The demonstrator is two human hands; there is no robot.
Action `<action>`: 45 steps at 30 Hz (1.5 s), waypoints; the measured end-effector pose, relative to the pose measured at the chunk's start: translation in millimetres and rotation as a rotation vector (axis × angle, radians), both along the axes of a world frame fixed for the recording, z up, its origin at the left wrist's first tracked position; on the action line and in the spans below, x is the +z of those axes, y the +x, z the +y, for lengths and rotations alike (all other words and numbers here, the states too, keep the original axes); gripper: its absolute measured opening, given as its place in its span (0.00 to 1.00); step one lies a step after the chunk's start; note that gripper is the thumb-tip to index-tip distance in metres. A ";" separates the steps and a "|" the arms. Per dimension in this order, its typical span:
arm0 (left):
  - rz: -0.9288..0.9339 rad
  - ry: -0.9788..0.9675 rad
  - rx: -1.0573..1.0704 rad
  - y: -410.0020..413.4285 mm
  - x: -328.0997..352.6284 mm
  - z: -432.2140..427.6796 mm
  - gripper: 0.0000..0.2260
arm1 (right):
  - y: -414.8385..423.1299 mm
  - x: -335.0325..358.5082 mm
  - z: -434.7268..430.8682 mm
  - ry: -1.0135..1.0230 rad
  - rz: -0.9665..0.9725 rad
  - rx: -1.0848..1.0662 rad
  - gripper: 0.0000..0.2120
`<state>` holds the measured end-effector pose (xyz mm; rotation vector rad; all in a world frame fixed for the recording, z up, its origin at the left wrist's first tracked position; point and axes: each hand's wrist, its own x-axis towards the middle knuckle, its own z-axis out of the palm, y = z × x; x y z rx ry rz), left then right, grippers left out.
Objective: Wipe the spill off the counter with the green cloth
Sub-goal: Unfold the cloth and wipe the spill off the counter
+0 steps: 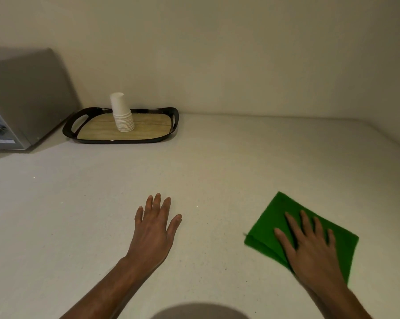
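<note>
A folded green cloth (pixel 279 222) lies flat on the pale counter (pixel 217 162) at the lower right. My right hand (pixel 309 247) presses down on it, palm flat and fingers spread, covering its near half. My left hand (pixel 155 229) rests flat on the bare counter to the left of the cloth, fingers apart, holding nothing. I cannot make out a spill on the counter surface; only tiny specks show.
A black-rimmed tray (pixel 173 122) with a wooden base sits at the back left against the wall, bearing a stack of white paper cups (pixel 123 113). A grey oven-like appliance (pixel 21 100) with knobs stands at the far left.
</note>
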<state>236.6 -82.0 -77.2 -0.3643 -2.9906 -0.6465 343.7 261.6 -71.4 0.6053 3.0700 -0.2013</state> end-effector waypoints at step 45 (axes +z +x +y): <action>0.036 0.079 0.085 -28.6 7.4 7.0 0.30 | -77.4 -10.0 -147.2 -0.146 0.079 0.469 0.37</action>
